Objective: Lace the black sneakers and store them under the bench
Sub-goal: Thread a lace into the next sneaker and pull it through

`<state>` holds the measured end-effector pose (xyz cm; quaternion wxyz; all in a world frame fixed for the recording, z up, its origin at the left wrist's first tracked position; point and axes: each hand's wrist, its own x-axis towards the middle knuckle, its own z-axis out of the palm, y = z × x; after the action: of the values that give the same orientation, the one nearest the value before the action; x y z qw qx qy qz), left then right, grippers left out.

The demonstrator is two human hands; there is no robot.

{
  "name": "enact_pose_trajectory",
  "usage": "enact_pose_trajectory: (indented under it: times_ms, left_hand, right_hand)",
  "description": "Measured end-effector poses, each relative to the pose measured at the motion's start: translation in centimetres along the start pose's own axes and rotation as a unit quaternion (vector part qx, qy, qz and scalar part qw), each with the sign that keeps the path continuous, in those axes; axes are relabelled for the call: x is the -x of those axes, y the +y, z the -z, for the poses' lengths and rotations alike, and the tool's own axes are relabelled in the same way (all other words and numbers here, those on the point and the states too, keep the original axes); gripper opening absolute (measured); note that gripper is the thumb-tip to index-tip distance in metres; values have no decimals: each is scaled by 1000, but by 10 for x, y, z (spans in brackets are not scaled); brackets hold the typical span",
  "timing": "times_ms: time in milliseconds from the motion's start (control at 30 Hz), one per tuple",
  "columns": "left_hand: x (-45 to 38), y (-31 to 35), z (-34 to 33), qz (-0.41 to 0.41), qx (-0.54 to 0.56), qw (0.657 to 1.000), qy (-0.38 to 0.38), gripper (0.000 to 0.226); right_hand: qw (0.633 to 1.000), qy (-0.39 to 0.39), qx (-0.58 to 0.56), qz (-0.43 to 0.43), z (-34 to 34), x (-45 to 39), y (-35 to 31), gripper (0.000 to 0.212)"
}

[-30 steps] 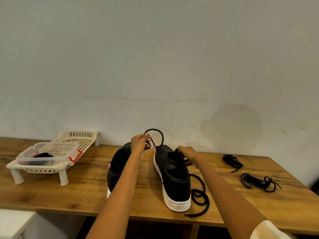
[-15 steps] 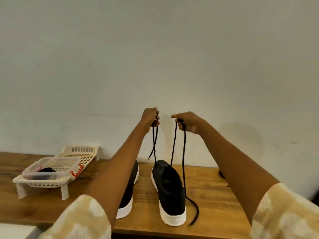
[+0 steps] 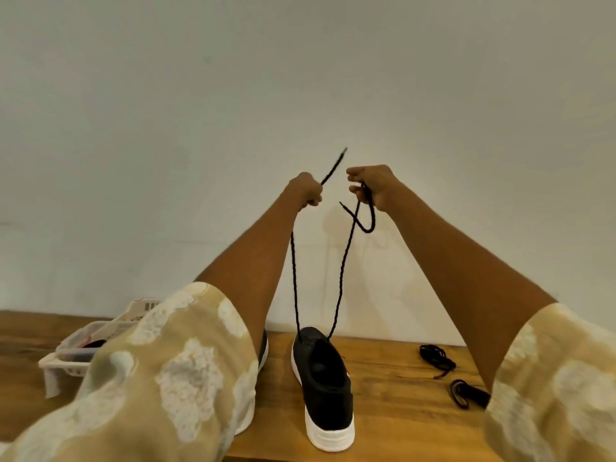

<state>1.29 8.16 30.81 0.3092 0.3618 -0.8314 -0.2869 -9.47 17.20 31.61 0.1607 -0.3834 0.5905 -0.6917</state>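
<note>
A black sneaker with a white sole [image 3: 325, 385] stands on the wooden table [image 3: 393, 408], toe pointing at the wall. A black lace [image 3: 294, 281] runs up from its front eyelets in two strands. My left hand [image 3: 305, 191] grips the left strand high above the shoe, with the lace tip sticking up past my fist. My right hand [image 3: 371, 186] pinches the right strand, whose free end loops down below my fingers. The second black sneaker [image 3: 263, 351] lies left of the first, mostly hidden behind my left arm and sleeve.
Two loose bundled black laces [image 3: 436, 358] [image 3: 465, 393] lie on the table at the right. A white plastic rack [image 3: 71, 358] holding a clear tub stands at the left, partly behind my sleeve. A plain wall rises right behind the table.
Both hands have risen from the shoe's toe to high above it, pulling the lace taut through the eyelets. The slack that lay on the table beside the shoe is gone.
</note>
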Motion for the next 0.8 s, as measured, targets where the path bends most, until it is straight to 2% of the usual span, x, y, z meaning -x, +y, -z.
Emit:
enact_pose_trajectory:
  times_ms: [67,133,267,400,467,533,600,633,700,800]
  left_hand:
    - [8,-28,-14,21,-103,994,10,3]
    - [18,-58,-31,47,-171,984,16,11]
    - [31,-124,-74,106,-207,972,-20,23]
    - [48,-177,-117,129,-200,968,-86,15]
    - [52,-195,-140,120,-179,967,-133,11]
    - [53,-211,-161,106,-153,965,-183,9]
    - [55,-220,-171,89,-152,968,-180,9]
    - [55,-222,-173,79,-151,972,-159,11]
    - [58,-224,-173,75,-152,979,-113,14]
    - [59,-230,-172,105,-114,984,-86,18]
  right_hand:
    - [999,19,21,-30,7,4,26,26]
    - [995,35,66,-59,15,9,57,26]
    - [976,31,168,-135,24,21,131,26]
    - [943,-28,261,-203,29,37,199,27]
    - [916,-78,329,-217,27,43,227,30]
    - [864,-146,441,-195,25,45,249,34]
    - [820,-185,519,-152,18,49,259,38]
    - [817,-198,524,-139,13,52,260,41]
    - [832,-218,493,-130,2,56,262,49]
    - [882,-208,365,-215,-11,62,267,42]
